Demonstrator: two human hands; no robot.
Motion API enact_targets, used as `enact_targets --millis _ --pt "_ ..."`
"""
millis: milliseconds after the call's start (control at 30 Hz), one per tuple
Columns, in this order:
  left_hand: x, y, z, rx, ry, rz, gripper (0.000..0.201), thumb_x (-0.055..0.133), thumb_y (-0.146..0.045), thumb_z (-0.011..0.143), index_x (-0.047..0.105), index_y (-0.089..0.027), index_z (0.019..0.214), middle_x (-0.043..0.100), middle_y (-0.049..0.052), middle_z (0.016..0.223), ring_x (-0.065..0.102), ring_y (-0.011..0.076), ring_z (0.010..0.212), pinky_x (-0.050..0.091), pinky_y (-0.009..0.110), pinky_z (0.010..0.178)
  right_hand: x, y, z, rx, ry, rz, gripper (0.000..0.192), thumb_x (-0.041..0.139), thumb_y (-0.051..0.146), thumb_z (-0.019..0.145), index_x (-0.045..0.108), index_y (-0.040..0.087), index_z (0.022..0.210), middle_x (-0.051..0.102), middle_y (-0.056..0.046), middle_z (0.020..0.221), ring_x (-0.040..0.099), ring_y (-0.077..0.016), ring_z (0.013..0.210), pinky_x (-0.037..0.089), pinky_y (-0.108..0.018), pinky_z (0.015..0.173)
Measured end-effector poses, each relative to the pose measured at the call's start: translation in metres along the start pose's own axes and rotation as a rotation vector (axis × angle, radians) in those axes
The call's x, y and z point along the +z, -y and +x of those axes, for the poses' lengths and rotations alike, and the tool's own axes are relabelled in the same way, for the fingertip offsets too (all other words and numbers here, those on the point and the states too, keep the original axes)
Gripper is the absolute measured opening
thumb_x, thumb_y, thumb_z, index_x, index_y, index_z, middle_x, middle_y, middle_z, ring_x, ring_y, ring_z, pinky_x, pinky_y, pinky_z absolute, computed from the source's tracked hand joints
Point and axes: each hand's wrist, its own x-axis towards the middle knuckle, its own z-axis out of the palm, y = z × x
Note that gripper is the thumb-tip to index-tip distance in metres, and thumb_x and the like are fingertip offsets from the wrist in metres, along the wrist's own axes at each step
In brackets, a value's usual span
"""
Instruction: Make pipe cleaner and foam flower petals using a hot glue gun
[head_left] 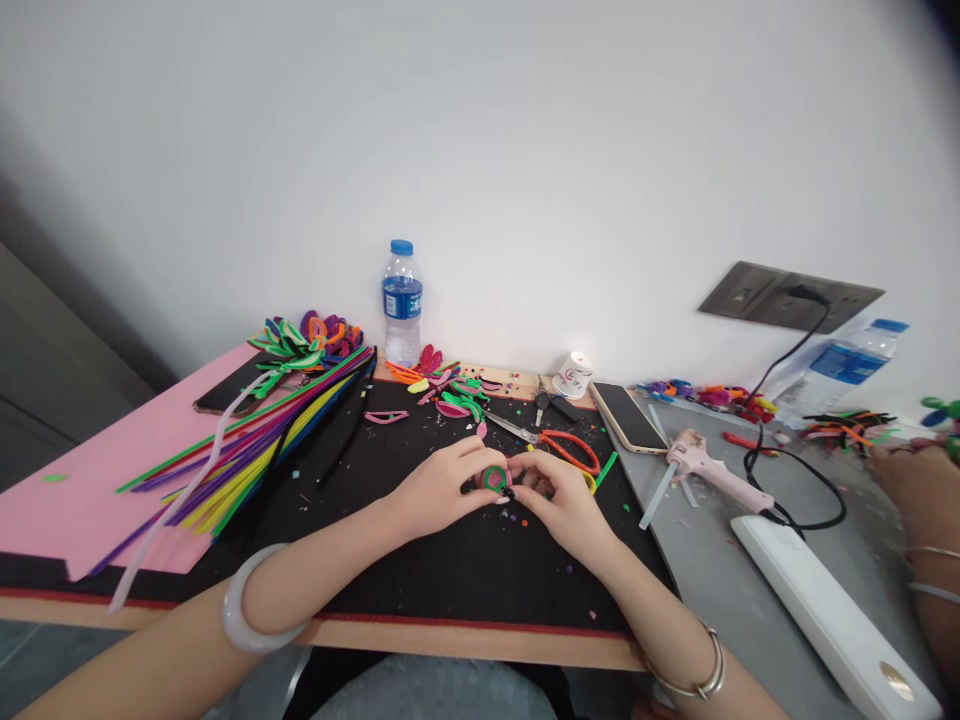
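Observation:
Over the black mat (435,575), my left hand (442,485) and my right hand (555,500) meet at a small coiled pipe cleaner piece (494,479). It is a round spiral, green outside and pink towards the middle. Fingers and thumbs of both hands pinch it from either side. A small dark bit shows by my right thumb; what it is I cannot tell. Just beyond the right fingers lie orange-handled scissors (574,447), blades pointing left. Past the hands sits a loose pile of bent pipe cleaners (461,397) in green, pink and orange.
Straight pipe cleaners (247,450) fan over pink sheet (150,450) at left, near a dark phone (229,390). A water bottle (403,305) and paper cup (574,375) stand by the wall. Right are a phone (628,417), glue gun (712,475), white case (825,610) and another person's hand (911,475).

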Motion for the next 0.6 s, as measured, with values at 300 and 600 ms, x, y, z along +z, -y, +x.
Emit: enact_targets --millis 300,600 --pt "0.0023 0.0016 -0.0002 -0.027 0.015 -0.08 0.017 0.058 -0.018 0.081 0.058 -0.02 0.097 0.053 0.002 0.088 0.055 0.0133 0.079 0.046 0.024 0.076 -0.0006 -0.0025 0.0006 0.001 -0.015 -0.027 0.018 0.056 0.017 0.078 0.061 0.019 0.095 0.063 -0.003 0.085 0.054 -0.0114 0.061 0.042 -0.022 0.051" --pt "0.0025 0.0005 0.0006 -0.03 -0.016 -0.07 0.017 0.056 -0.022 0.082 0.058 -0.019 0.098 0.054 0.002 0.086 0.055 0.012 0.074 0.047 0.024 0.072 -0.0042 0.0039 0.0005 -0.019 -0.016 -0.069 0.018 0.049 0.019 0.083 0.061 0.019 0.097 0.064 -0.004 0.083 0.055 -0.0126 0.062 0.043 -0.022 0.052"
